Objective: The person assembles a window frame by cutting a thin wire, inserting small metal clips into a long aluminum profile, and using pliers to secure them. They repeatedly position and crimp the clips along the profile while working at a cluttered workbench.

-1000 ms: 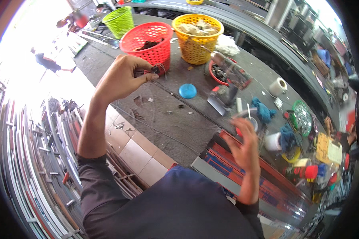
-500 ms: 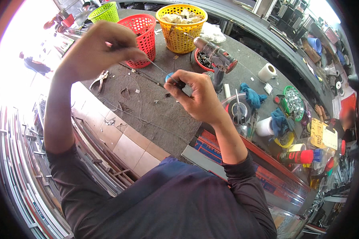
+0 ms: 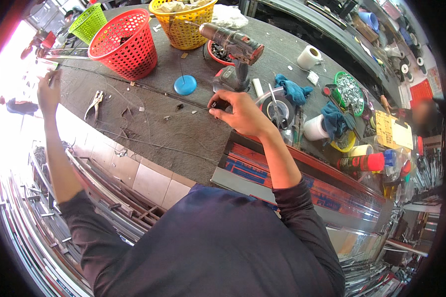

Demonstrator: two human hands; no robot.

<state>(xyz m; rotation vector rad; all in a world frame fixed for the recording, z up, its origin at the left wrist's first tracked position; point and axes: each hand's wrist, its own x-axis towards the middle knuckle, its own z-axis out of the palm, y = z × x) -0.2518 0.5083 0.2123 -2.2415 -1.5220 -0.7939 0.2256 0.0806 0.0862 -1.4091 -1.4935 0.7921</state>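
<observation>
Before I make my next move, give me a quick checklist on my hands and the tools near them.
1. Right hand gripping the small black part: ok, pinched between thumb and fingers.
2. Left hand holding anything: cannot tell, too bright and small out there.
3. Cordless drill steady: ok, upright on its base.
4. Pliers apart from both hands: ok, lying on the bench.
5. Loose scraps removed: not ok, several lie there.

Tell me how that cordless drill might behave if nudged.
The drill stands on its battery base with its bulky body up top, so it might tip. The chunky base suggests it's probably heavy to lift.
</observation>
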